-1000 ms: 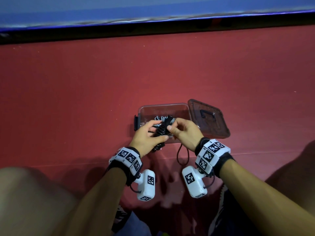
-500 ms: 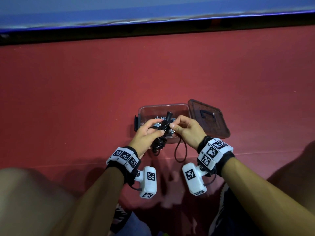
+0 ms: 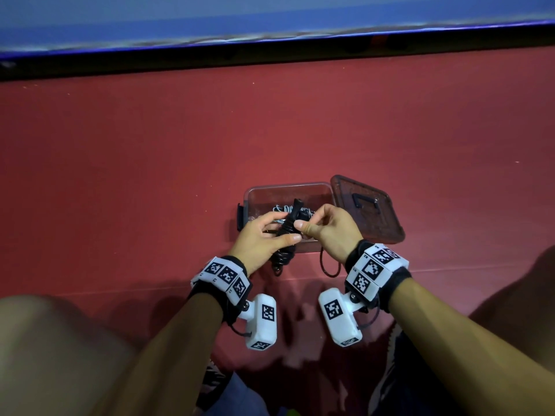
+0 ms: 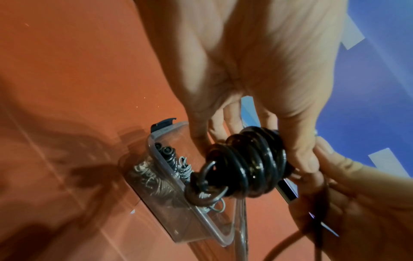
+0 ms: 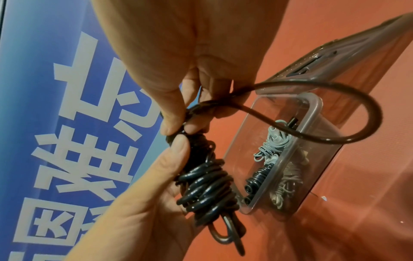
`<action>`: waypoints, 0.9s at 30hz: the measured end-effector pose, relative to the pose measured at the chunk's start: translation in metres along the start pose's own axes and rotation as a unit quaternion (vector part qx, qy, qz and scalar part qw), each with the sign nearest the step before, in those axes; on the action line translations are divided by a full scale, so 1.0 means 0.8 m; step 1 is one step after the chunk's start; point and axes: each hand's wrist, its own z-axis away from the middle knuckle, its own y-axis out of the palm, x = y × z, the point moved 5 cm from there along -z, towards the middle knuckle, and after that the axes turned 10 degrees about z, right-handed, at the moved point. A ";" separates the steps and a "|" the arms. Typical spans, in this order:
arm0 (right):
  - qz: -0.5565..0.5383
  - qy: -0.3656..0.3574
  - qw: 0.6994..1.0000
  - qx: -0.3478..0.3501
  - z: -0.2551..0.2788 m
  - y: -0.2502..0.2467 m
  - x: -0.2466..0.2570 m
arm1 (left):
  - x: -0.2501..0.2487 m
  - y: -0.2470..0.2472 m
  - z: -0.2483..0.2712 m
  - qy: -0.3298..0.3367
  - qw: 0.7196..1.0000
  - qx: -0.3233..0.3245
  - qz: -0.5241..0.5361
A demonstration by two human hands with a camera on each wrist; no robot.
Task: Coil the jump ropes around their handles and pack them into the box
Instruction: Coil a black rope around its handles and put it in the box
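Note:
A black jump rope (image 3: 287,232) (image 4: 252,162) (image 5: 205,187) is wound in coils around its handles, just above the near rim of a clear plastic box (image 3: 255,195) (image 4: 161,169) (image 5: 312,113). My left hand (image 3: 264,238) (image 4: 257,70) grips the coiled bundle. My right hand (image 3: 324,226) (image 5: 178,70) pinches the rope's free end at the top of the bundle; a loose loop (image 3: 329,267) (image 5: 357,113) hangs from it. Inside the box lie a coiled grey rope (image 5: 274,141) (image 4: 185,169) and a coiled black rope (image 5: 257,178).
The box's dark see-through lid (image 3: 366,208) (image 5: 335,58) lies open against the box's right side. Everything sits on a red floor (image 3: 150,175). A blue banner wall (image 3: 270,13) (image 5: 67,123) with white characters runs along the far edge. My knees are at the lower corners.
The bundle has tilted more upright and been turned between my hands. The loose loop under my right hand has grown shorter as more rope went around the handles.

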 end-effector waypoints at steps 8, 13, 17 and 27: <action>-0.028 -0.025 0.997 0.070 -0.002 0.005 0.002 | 0.004 -0.003 0.002 -0.030 0.999 0.006 0.040; -0.036 -0.017 0.998 0.053 -0.004 0.006 -0.004 | 0.005 -0.002 0.005 -0.042 0.998 0.022 0.037; -0.025 -0.003 0.999 0.040 -0.001 0.012 -0.009 | 0.005 0.004 0.007 -0.034 0.997 0.057 -0.032; -0.037 -0.034 0.993 0.106 0.001 0.012 0.005 | -0.002 -0.001 0.006 -0.006 1.000 -0.014 -0.008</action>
